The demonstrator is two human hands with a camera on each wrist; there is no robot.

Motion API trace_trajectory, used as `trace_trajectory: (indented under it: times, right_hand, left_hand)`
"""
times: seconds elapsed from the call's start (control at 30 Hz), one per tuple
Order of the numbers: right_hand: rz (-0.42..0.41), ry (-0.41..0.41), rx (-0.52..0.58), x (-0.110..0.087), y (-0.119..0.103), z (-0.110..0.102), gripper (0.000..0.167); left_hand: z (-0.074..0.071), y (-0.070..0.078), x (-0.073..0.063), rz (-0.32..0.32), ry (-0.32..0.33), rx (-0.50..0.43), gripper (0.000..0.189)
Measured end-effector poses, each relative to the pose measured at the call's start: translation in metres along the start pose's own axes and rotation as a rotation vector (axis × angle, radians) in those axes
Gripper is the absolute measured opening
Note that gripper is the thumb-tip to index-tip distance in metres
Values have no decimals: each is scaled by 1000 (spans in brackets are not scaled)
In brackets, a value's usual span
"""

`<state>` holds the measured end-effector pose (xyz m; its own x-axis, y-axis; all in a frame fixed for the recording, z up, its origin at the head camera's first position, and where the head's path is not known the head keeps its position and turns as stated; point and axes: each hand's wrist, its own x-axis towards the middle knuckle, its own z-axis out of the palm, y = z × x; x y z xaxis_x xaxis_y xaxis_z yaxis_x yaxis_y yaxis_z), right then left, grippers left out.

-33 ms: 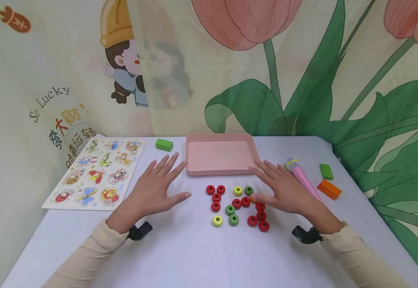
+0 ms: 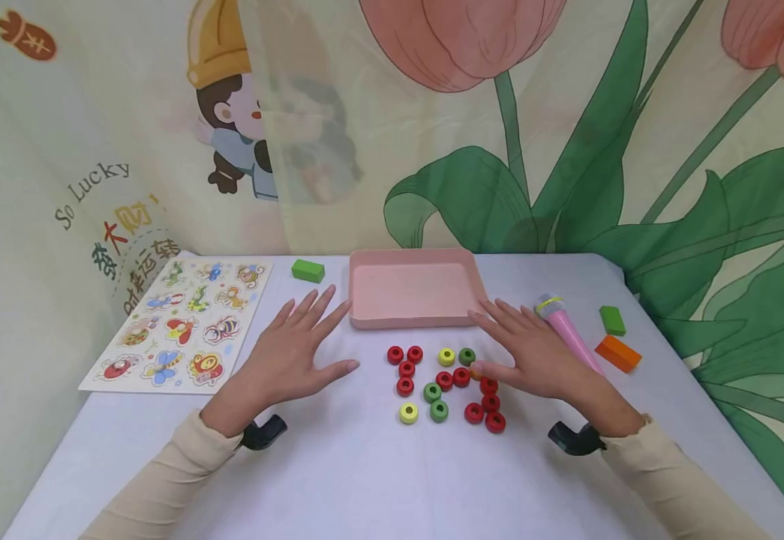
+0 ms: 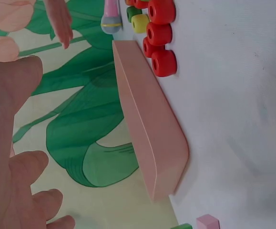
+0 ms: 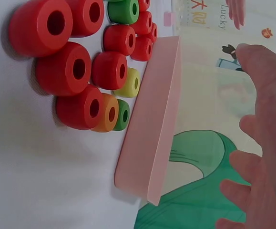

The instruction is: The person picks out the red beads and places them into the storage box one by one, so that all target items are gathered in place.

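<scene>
My left hand (image 2: 286, 358) is held over the left part of the table, fingers straight and spread, holding nothing. Opposite it, my right hand (image 2: 542, 358) is likewise spread and empty, partly covering the right side of a bead group. Between the hands lie several loose beads with holes: red beads (image 2: 461, 377), green beads (image 2: 432, 392) and yellow beads (image 2: 408, 413). An orange bead (image 4: 110, 113) sits among them, mostly hidden by the right thumb in the head view. Behind the beads stands a shallow pink tray (image 2: 419, 322) with nothing in it; the fingertips of both hands appear near its sides.
A sticker sheet (image 2: 182, 330) with insects lies at the left. A green block (image 2: 307, 271) is at the back; a pink block (image 3: 208, 222) shows in the left wrist view. Rightward lie a pink toy microphone (image 2: 570, 337), another green block (image 2: 612, 320) and an orange block (image 2: 617, 353).
</scene>
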<state>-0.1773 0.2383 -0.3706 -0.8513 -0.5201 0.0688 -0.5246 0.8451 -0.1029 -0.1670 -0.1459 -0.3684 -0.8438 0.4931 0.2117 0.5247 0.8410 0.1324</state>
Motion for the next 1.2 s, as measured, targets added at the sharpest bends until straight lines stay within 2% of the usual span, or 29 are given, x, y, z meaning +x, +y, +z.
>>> trace_trajectory:
  times: [0.2,0.37,0.63,0.73,0.83,0.97,1.03,1.2]
  right_hand:
    - [20,-5,22,-6,3,0,88]
    - [39,-18,68,-12,7,0,87]
    - [78,-36,145,-31,6,7,84]
    - [86,-42,161,-38,3,13,85]
    - [100,-49,181,-45,0,17,84]
    - [127,-63,236,-53,-3,23,84]
    - [143,-72,266,-56,-3,25,85]
    - [196,-86,325,-62,-6,30,90]
  left_hand:
    - [1,1,3,12,-8,-12,85]
    - [0,0,8,-7,-17,-24,84]
    - [7,2,13,-20,-37,-96,84]
    - [14,-1,16,-46,-40,-143,82]
    - [23,-7,22,-115,-67,-254,79]
    - [40,-19,35,-288,-106,-503,78]
    - [48,-24,44,-370,-105,-632,79]
    - [66,-31,68,-495,-70,-868,76]
